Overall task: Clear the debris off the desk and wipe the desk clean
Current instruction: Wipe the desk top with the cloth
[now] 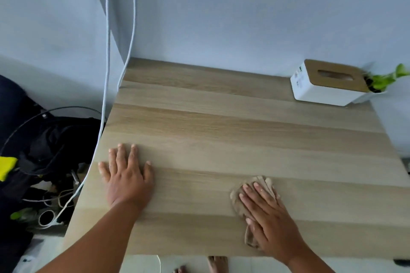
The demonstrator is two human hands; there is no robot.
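Left hand (pixel 126 180) is spread flat at 8 o'clock, empty; right hand (pixel 268 217) is pressed flat on cloth (pixel 263 184) at 5. Desk (pixel 221 135) wiping's underway; far strokes toward 12 needed next.

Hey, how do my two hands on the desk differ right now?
The left hand lies bare on the desk with fingers spread; the right hand presses a beige cloth, fingers closer together. The left is near the desk's left edge, the right nearer the front edge. Both lie flat, palm down.
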